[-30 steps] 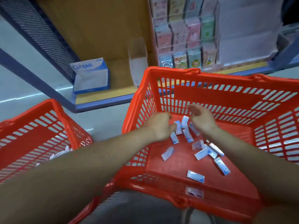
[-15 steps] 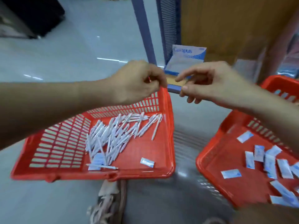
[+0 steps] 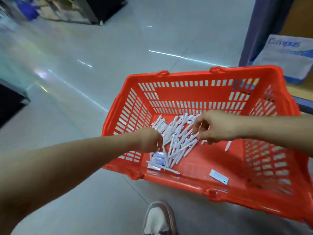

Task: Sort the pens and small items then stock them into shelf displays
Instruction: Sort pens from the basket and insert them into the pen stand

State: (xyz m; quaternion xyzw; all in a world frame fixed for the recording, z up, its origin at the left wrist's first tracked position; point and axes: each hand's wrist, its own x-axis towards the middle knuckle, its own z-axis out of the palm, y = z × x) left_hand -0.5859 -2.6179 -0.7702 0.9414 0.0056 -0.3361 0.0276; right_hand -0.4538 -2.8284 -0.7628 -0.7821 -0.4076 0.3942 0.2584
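Pens (image 3: 177,141) directly beneath both hands (image 3: 149,141) (image 3: 216,128)

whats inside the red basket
A pile of white pens, one stray pen to its right, blue-white packets partly under the pile, one loose packet near the front. The left hand and right hand cover part; what lies beneath is hidden.

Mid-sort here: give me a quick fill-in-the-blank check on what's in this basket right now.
1. The white pens are piled in a ___ basket.
2. A lone pen lies apart, to the ___ of the pile.
3. The box behind the basket reads ___.
Missing words: red; right; Campus.
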